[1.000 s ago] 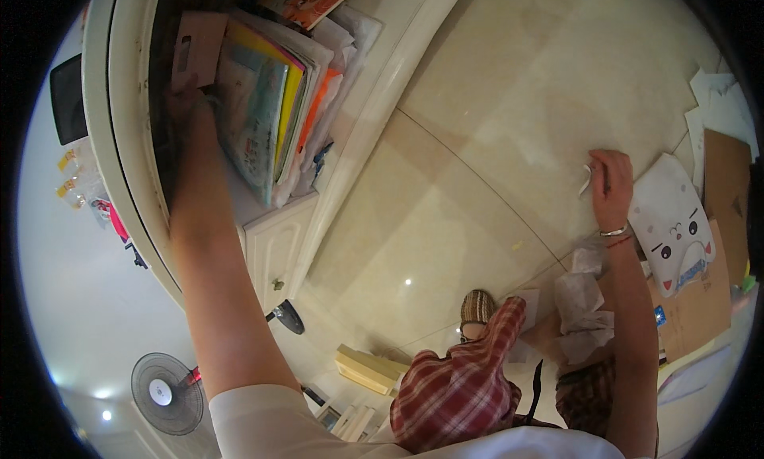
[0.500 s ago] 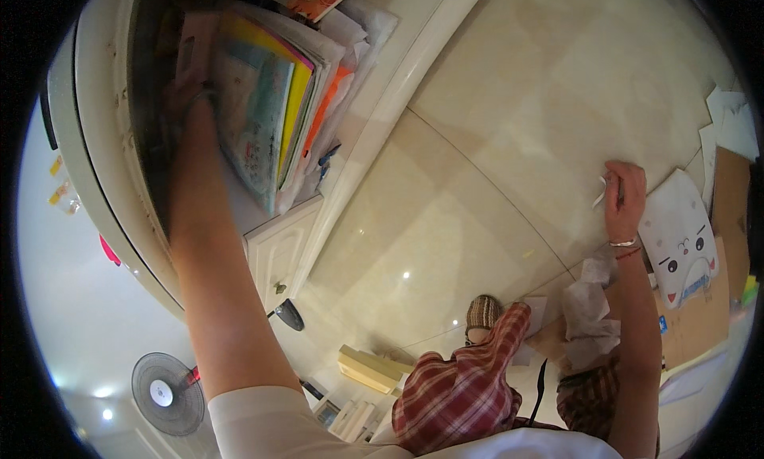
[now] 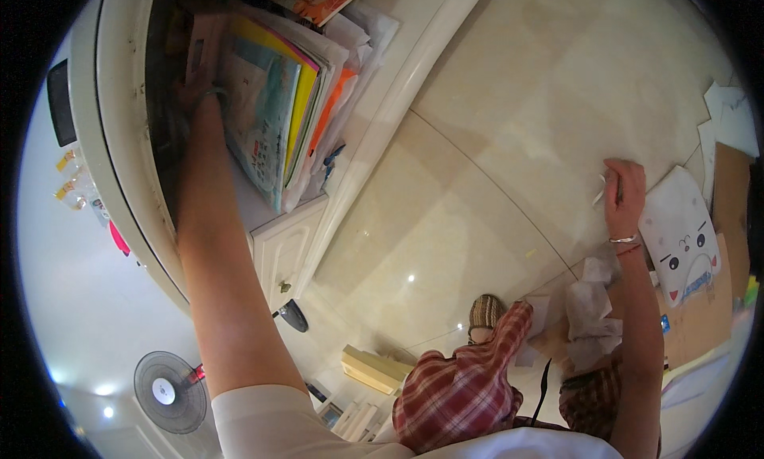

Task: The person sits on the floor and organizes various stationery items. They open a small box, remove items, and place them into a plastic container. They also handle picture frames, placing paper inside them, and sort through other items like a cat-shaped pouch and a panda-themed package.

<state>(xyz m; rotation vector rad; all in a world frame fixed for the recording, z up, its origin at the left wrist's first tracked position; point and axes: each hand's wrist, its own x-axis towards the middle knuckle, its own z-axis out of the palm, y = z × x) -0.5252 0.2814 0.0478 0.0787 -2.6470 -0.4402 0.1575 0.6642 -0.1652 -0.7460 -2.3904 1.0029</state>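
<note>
Pink rectangular box point(image 3: 204, 41), in cream-framed cabinet point(image 3: 434, 29), showing narrower than a second ago. Left hand point(image 3: 191, 93) at its edge, grip I cannot tell; right hand point(image 3: 625, 196) curled beside thin white scrap point(image 3: 600, 191), likewise.

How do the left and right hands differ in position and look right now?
The left hand is inside the shadowed cabinet; the right hand is over the tiled floor. The left hand looks dim and blurred; the right hand, clearer and curled. Both are bare.
</note>
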